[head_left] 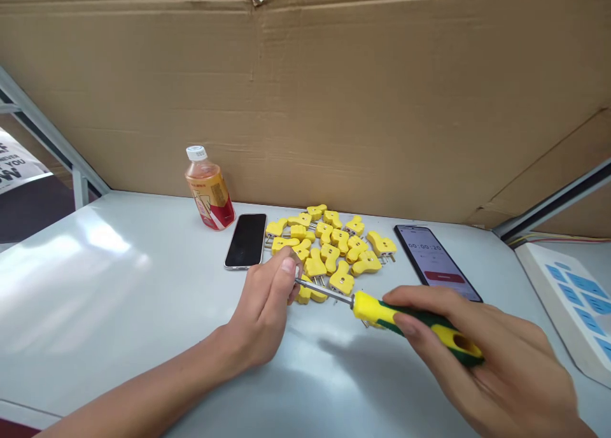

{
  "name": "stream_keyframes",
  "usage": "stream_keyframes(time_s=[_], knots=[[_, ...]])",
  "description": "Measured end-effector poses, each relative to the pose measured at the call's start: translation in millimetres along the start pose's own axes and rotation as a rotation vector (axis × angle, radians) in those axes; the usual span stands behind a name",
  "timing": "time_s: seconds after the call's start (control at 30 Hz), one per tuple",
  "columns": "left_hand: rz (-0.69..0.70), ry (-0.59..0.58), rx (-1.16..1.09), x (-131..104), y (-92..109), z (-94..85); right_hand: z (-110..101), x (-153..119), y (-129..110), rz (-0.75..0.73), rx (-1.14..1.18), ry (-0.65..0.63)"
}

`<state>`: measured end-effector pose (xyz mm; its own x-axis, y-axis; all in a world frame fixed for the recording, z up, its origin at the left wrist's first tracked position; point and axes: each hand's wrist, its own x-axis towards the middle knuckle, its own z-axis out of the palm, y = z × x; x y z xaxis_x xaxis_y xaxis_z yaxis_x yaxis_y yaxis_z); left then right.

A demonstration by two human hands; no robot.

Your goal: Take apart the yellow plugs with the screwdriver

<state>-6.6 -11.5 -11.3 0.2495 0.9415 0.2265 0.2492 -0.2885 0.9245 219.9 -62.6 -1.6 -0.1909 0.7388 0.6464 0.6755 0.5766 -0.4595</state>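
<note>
Bright light glared white on the left of the table (157, 336), soft shadows fell below the hands, and wide-angle distortion stretched the edges.

The bench (181, 310) carries roughly twenty yellow plugs (366, 263), overlapping too much for an exact count. It also bears two phones (245, 241), one bottle (210, 193) and, near the right edge, one power strip (556, 298). There are two hands (265, 301) and one screwdriver (420, 326).
</note>
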Motion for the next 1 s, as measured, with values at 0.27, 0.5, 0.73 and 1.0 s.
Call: stream_keyframes(time_s=[0.27,0.5,0.73,1.0], knots=[[-0.081,-0.004,0.003,2.2,7.6,-0.7,-8.6,-1.8,-3.4,-0.323,-0.259,-0.124],[-0.050,0.044,-0.049,2.5,9.1,-0.4,4.5,9.8,-12.6,0.216,0.175,0.052],[0.015,0.097,0.067,0.6,1.3,0.2,8.1,7.2,-7.1,0.298,0.228,-0.020],[-0.111,0.106,-0.111,3.0,4.9,6.8,0.4,2.1,-12.9,0.058,0.072,0.085]])
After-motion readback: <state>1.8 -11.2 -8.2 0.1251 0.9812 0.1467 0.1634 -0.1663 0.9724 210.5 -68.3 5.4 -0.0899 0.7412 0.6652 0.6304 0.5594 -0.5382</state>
